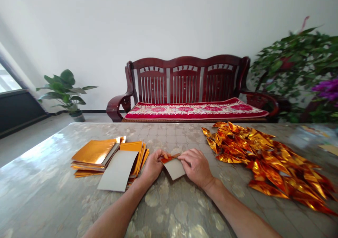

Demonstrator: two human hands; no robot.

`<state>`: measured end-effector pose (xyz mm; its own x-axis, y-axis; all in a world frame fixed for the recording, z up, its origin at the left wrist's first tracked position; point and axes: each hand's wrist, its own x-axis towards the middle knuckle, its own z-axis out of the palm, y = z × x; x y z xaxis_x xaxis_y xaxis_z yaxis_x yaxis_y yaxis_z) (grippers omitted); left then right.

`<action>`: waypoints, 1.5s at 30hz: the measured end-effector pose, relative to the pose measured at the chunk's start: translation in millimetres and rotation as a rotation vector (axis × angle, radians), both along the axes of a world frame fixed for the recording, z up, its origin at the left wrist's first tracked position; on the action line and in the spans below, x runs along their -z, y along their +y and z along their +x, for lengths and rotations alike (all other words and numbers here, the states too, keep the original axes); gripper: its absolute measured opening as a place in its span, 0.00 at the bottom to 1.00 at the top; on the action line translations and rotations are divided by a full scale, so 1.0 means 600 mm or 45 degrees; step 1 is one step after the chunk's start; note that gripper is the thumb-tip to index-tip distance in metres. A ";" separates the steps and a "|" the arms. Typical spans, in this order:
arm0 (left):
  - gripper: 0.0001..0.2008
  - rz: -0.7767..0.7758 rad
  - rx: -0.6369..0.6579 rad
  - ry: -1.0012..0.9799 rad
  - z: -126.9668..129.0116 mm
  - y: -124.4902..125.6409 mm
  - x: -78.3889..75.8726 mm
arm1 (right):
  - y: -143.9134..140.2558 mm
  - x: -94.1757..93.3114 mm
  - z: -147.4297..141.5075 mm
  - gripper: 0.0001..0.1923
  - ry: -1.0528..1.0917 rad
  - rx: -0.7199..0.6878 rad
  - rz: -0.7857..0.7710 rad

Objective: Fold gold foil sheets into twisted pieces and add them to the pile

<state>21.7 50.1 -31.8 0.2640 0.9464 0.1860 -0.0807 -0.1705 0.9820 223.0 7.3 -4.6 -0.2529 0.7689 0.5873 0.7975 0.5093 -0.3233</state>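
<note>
Near me the marbled glossy surface (169,213) lies open; the flat gold paper stack (105,157) blocks left, the crinkled gold foil heap (264,160) right.

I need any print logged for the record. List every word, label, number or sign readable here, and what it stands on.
None: no readable text shows anywhere.
The gold foil sheets, the grey-backed sheet held by the left hand and right hand, and the folded foil pieces are blank.
The red bench cushion bears only a floral pattern.

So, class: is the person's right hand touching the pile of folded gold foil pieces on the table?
Apart. The head view shows bare tabletop between the right hand and the pile of folded gold foil pieces.
</note>
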 end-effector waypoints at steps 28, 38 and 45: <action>0.06 0.019 0.064 0.002 0.003 0.003 0.009 | -0.003 0.002 -0.006 0.09 -0.135 0.030 0.015; 0.21 0.616 -0.342 0.579 -0.016 -0.015 -0.022 | -0.007 -0.009 -0.020 0.06 -0.440 0.054 -0.142; 0.15 0.850 0.095 1.040 -0.005 -0.063 -0.040 | -0.009 -0.011 -0.019 0.05 -0.491 0.125 -0.183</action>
